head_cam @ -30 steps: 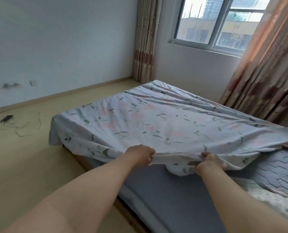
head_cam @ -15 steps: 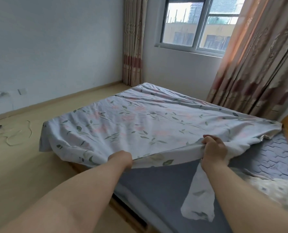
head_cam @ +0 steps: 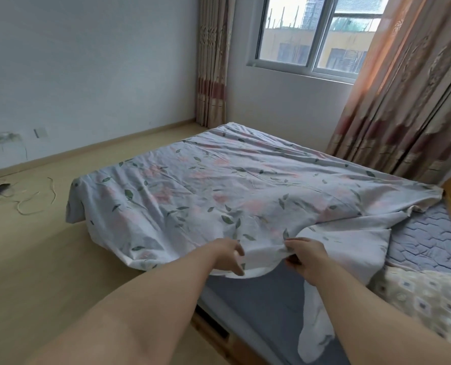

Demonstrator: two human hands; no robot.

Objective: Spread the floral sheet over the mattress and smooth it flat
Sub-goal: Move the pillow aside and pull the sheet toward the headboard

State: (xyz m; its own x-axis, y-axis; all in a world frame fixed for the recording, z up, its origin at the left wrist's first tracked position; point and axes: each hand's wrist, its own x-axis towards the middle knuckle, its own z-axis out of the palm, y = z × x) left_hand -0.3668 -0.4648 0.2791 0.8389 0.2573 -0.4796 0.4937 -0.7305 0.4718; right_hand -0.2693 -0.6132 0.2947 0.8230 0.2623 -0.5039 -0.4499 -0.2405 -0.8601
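Bedroom w/ pale walls, light wood floor point(head_cam: 34, 259) and a window point(head_cam: 308, 32) flanked by patterned curtains point(head_cam: 408, 106). Low bed fills the centre and right, seen from its near end. Floral sheet point(head_cam: 219, 191), pale blue w/ pink blooms and green leaves, lies rumpled over most of the mattress point(head_cam: 429, 243), reaching the far corner by the window wall and drooping over the left side toward the floor. Near end and right strip of the blue quilted mattress are uncovered.

Both bare arms reach forward from the bottom of the view. Left hand point(head_cam: 228, 256) sits at the sheet's near edge, fingers curled around the hem, thumb under the cloth. Right hand point(head_cam: 306, 256) is just beside it, closed on a bunched fold of the same edge; a loose tail of sheet hangs down from that grip, below the forearm, over the mattress.

Patterned cream fabric point(head_cam: 424, 299) lies at lower right on the bed, touching the sheet's edge. On the floor at far left, a small dark device point(head_cam: 0, 189) w/ a thin cable point(head_cam: 34, 204) looped beside it, well apart from the bed.
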